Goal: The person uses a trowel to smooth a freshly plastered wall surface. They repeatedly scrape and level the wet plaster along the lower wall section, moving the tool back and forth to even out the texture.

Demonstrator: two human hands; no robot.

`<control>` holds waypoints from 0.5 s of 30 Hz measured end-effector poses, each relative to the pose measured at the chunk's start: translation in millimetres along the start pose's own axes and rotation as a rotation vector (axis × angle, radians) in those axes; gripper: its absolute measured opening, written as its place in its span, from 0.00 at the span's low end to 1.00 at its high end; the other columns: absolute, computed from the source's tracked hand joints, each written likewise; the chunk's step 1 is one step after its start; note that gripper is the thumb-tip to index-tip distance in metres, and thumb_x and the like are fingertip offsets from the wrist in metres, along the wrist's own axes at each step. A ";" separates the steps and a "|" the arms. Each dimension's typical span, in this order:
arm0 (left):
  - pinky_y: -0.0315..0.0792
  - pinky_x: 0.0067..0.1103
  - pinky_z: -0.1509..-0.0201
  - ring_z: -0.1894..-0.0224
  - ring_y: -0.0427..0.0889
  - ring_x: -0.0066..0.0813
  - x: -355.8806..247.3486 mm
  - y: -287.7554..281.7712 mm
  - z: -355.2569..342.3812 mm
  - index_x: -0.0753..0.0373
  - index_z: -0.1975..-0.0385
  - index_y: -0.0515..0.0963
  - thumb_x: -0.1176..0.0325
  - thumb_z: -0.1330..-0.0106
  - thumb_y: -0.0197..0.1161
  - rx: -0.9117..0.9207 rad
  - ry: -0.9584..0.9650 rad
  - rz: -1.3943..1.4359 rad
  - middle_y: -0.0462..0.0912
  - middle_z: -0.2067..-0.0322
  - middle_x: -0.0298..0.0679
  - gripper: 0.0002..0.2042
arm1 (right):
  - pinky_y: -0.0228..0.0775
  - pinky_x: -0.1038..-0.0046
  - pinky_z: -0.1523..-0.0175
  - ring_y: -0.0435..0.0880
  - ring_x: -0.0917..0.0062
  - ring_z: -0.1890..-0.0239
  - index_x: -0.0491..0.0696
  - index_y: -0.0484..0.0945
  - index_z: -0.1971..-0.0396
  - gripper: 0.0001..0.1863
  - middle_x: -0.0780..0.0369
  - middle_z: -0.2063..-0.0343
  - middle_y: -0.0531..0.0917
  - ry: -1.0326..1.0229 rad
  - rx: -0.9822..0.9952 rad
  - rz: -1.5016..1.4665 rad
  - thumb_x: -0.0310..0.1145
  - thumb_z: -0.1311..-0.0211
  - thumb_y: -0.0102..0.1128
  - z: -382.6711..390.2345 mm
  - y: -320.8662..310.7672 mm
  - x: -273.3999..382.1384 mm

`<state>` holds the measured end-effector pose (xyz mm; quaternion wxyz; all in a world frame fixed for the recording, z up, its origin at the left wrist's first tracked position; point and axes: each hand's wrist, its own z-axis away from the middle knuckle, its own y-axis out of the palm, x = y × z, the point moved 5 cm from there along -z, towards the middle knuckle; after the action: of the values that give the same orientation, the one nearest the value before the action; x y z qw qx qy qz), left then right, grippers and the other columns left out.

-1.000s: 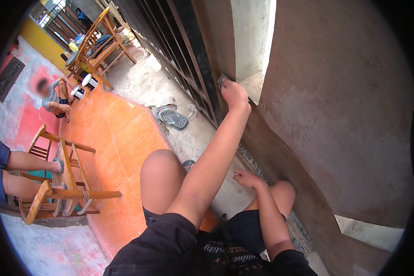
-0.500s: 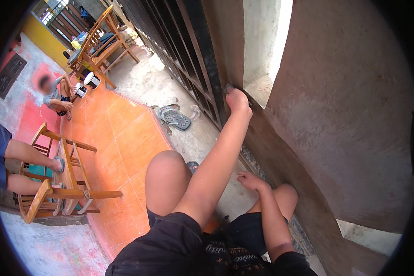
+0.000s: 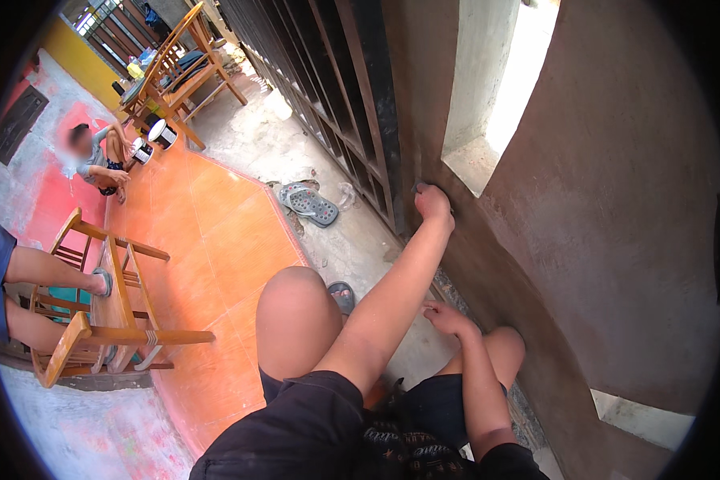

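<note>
My left hand (image 3: 434, 203) is closed against the brown plastered wall (image 3: 592, 200), low down beside the dark metal gate. In its fingers is a small dark grey flat piece (image 3: 420, 188), like sandpaper. Only an edge of it shows past the fingers. My right hand (image 3: 449, 319) hangs beside my bent right knee (image 3: 505, 352), near the foot of the wall. Its fingers are apart and loosely bent, and nothing is seen in them.
The barred gate (image 3: 352, 104) stands ahead. Grey sandals (image 3: 310, 204) lie on the concrete. Left are orange tiles (image 3: 216, 232) and a wooden chair on its side (image 3: 124, 320), with a person's legs (image 3: 56, 280) at it. Farther off, another person (image 3: 100, 160) sits near paint buckets (image 3: 162, 134).
My left hand has moved a little lower along the wall, still holding the grey piece. The view has shifted slightly. My right hand has stayed by the knee.
</note>
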<state>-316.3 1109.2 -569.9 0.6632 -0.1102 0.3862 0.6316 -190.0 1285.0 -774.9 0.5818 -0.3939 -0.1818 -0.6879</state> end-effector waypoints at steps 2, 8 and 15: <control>0.64 0.30 0.32 0.33 0.70 0.46 -1.6 4.0 -1.5 0.75 0.36 0.66 0.57 0.22 0.38 0.069 0.085 0.002 0.70 0.34 0.53 0.27 | 0.67 0.65 0.34 0.77 0.58 0.38 0.42 0.74 0.38 0.30 0.47 0.41 0.79 -0.005 -0.054 0.055 0.50 0.28 0.52 -1.2 -2.2 -2.1; 0.64 0.30 0.31 0.34 0.71 0.45 -25.5 30.7 -2.9 0.77 0.35 0.64 0.55 0.20 0.37 0.224 0.319 0.083 0.70 0.34 0.56 0.28 | 0.63 0.65 0.31 0.74 0.57 0.35 0.40 0.73 0.36 0.32 0.47 0.38 0.76 -0.019 -0.039 0.064 0.51 0.28 0.52 1.9 1.1 1.4; 0.63 0.28 0.31 0.34 0.71 0.41 -8.9 4.0 -5.8 0.73 0.34 0.65 0.59 0.22 0.37 0.186 0.081 0.065 0.70 0.34 0.49 0.26 | 0.62 0.66 0.30 0.73 0.57 0.34 0.41 0.74 0.38 0.30 0.46 0.38 0.76 -0.019 -0.111 0.066 0.49 0.28 0.52 7.8 -2.7 8.6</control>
<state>-321.4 1099.5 -566.6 0.6336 -0.0612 0.4730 0.6091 -190.1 1285.5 -763.0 0.5797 -0.4380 -0.1358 -0.6736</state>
